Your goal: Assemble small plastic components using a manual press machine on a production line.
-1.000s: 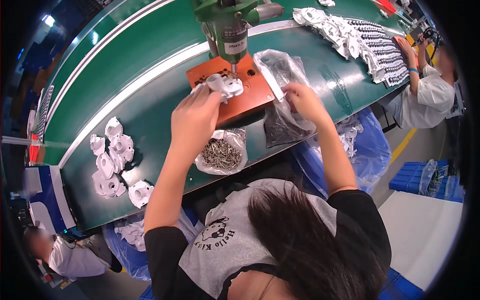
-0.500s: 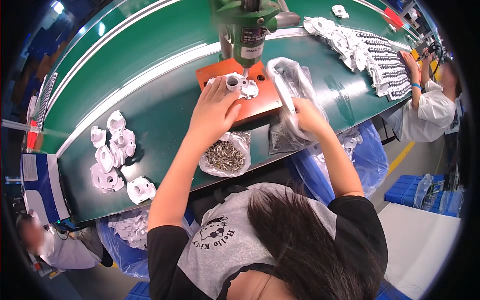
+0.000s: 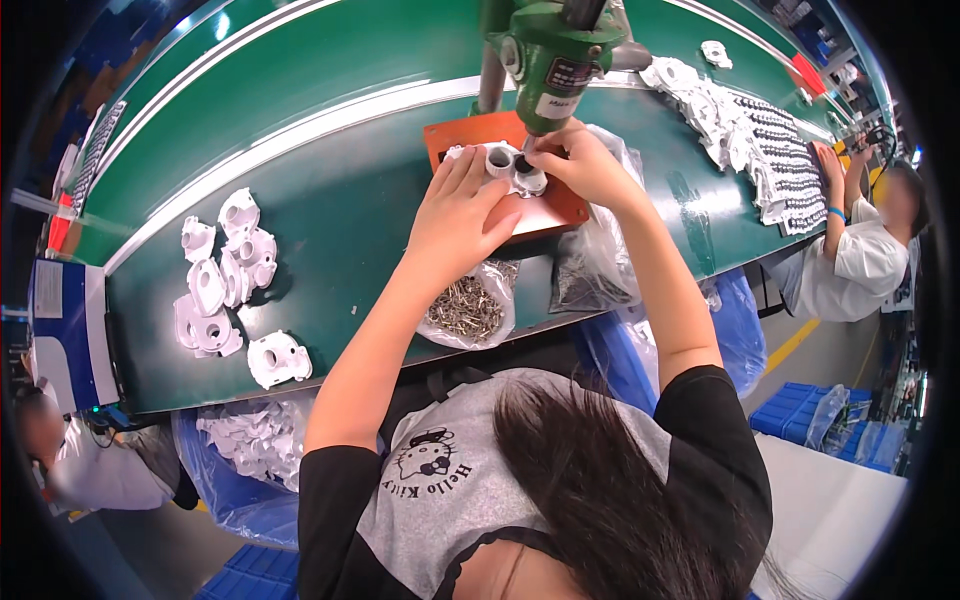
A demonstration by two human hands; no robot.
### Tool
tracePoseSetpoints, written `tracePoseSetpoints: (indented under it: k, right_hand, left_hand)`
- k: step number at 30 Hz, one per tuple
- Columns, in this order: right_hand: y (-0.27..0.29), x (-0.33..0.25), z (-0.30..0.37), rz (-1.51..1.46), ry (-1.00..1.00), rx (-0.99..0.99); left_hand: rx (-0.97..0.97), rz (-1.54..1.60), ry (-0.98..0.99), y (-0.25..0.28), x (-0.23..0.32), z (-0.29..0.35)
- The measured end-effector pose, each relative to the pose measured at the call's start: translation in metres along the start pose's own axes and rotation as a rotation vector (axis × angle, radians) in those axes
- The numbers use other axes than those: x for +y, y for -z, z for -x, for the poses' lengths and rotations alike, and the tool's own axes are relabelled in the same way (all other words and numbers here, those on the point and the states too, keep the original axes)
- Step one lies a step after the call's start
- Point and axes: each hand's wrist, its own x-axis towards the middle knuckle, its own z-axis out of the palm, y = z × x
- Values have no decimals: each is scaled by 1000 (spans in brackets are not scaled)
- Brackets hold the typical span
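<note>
A white plastic housing with round openings lies on the orange plate, under the green press. My left hand lies over the housing's left side with fingers stretched out and thumb spread away. From the right, my right hand reaches in just below the press head, thumb and forefinger pinched together at the housing. A small dark round piece shows at those fingertips, in the housing's right portion; its exact kind is unclear. My right hand hides the plate's right part.
Close by are a bag of metal pins and a clear bag of dark small parts. Loose white housings lie at left, more in rows at far right. Blue-lined bins stand below the table edge. A co-worker works at right.
My right hand has left the clear bag and moved up and left to the housing, where a dark round piece now shows. My left hand stays on the housing. The whole view has shifted slightly.
</note>
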Motion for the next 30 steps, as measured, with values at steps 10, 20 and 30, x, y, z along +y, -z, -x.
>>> tracePoseSetpoints:
  k: [10,20,30]
  right_hand:
    - [7,-5,-13,-62,-114,-179]
    - [-2,4,-17,73,-91,-177]
    - [-87,-47,92,404,544,-35]
  left_hand:
    - [19,1,3,0,0,3]
    - [44,-6,-15,-5,-4,4]
    - [-75,131,-25,16,-16,0]
